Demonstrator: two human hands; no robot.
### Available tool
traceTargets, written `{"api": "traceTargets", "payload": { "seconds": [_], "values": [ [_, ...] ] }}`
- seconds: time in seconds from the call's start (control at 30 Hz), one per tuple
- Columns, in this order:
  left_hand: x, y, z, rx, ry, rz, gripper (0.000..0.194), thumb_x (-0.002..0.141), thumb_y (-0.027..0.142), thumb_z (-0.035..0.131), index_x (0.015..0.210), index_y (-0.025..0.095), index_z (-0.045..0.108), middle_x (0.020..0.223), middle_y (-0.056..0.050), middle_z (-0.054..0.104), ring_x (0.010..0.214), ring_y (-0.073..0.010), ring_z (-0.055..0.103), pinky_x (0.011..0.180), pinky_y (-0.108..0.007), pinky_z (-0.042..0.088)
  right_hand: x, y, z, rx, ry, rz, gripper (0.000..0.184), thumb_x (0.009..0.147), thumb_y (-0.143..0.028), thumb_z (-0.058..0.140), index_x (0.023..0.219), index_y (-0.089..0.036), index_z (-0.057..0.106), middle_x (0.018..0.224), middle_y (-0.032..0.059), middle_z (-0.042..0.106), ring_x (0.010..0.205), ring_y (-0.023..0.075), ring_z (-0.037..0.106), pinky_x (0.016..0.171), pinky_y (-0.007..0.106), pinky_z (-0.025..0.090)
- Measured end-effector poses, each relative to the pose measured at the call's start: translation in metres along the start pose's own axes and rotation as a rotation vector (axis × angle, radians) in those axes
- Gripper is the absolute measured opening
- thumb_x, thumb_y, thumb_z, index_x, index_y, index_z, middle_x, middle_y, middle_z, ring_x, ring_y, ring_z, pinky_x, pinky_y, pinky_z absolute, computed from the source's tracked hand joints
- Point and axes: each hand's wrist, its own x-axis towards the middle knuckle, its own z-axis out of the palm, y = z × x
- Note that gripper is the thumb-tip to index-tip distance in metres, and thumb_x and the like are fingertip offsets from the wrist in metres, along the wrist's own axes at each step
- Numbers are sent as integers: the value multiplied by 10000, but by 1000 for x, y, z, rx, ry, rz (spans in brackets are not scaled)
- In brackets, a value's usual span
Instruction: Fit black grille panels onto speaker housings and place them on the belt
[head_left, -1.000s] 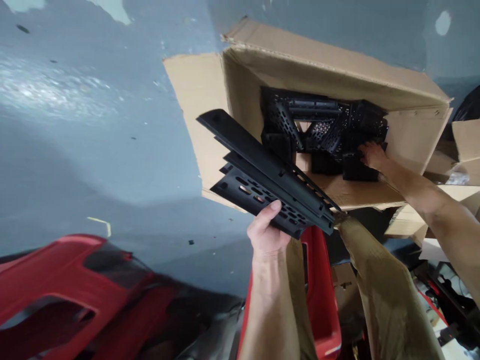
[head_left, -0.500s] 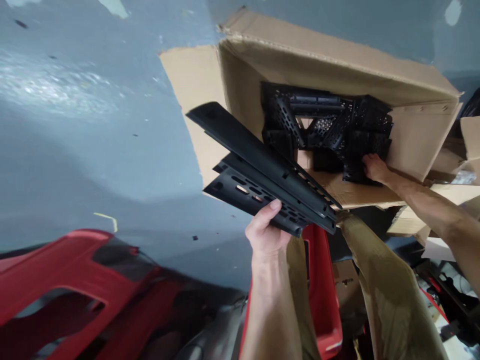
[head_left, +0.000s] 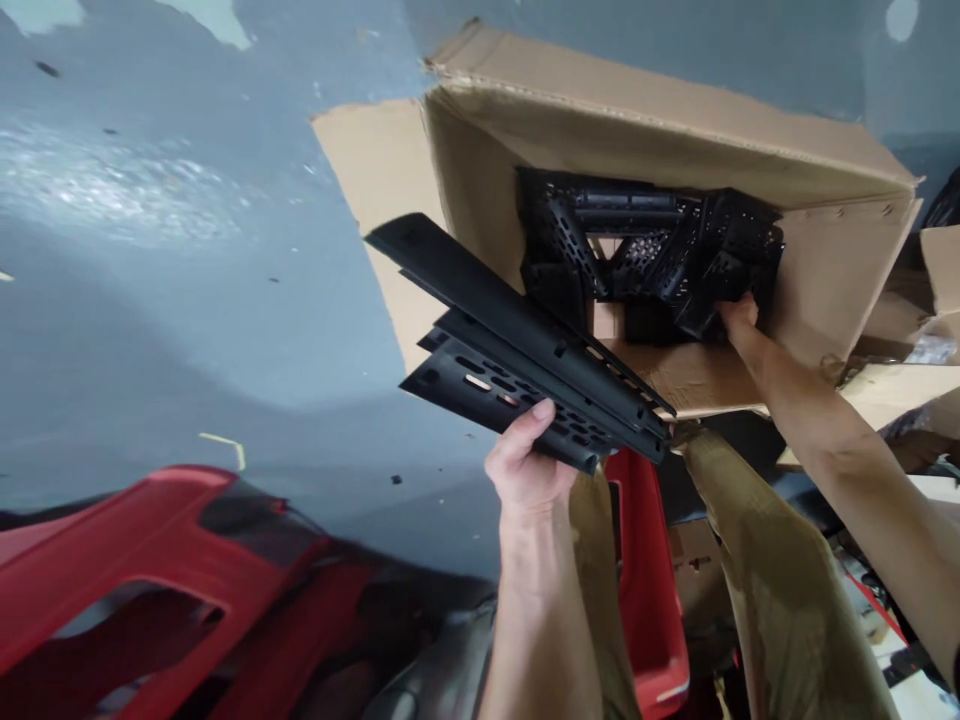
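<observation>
Open air over the box (head_left: 645, 140) on its far side! Panels (head_left: 517, 325) bar the near left, right hand (head_left: 741, 312) blocks the near right, parts (head_left: 630, 215) crowd the bottom.

Drew right hand (head_left: 739, 312) back up and inward within box (head_left: 825, 270), after dipping toward near wall half a second ago. Gathered fingers at edge of black part (head_left: 705, 303); spread across it a second ago. Tilted that part: slanted now, earlier roughly squared to near wall. Swung forearm (head_left: 847, 440) left and steeper, now hiding a lower bit of loose cardboard (head_left: 892, 385) beside box.
</observation>
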Motion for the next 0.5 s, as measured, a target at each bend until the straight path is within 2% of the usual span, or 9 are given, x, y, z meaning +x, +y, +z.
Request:
{"api": "traceTargets", "payload": {
  "seconds": [0.1, 0.2, 0.3, 0.4, 0.5],
  "values": [
    [-1, 5, 2, 4, 37, 32, 502, 584, 276, 843, 1084, 234, 824, 995, -34, 860, 938, -331, 831, 877, -439, 712, -2, -12, 11, 31, 49, 177, 683, 849, -335, 585, 1493, -116, 520, 1298, 281, 658, 1108, 394, 717, 920, 540, 611],
    [-1, 12, 5, 5, 52, 56, 467, 571, 280, 828, 1036, 247, 824, 970, -18, 858, 895, -313, 832, 836, -414, 716, -13, -23, 11, 76, 55, 201, 633, 844, -305, 595, 1449, -127, 534, 1255, 243, 689, 1133, 381, 714, 972, 510, 592],
    [0, 19, 2, 9, 42, 105, 444, 580, 280, 814, 1023, 253, 816, 968, -12, 855, 939, -315, 831, 851, -407, 714, -32, -28, 3, 105, 63, 174, 597, 852, -271, 572, 1433, -141, 526, 1247, 203, 708, 1134, 349, 715, 1001, 477, 577],
    [2, 24, -6, -5, 60, 167, 419, 581, 266, 788, 999, 252, 808, 968, -9, 851, 1003, -327, 824, 896, -417, 707, -53, -30, -16, 142, 94, 39, 608, 863, -257, 549, 1459, -148, 500, 1308, 187, 706, 1183, 326, 695, 1042, 463, 561],
    [3, 27, -15, -21, 98, 186, 359, 614, 277, 759, 969, 249, 799, 953, -8, 846, 1041, -323, 816, 947, -425, 694, -63, -48, -40, 169, 46, -267, 577, 868, -262, 556, 1433, -145, 555, 1317, 173, 715, 1198, 321, 683, 1082, 463, 548]
  ]
}}
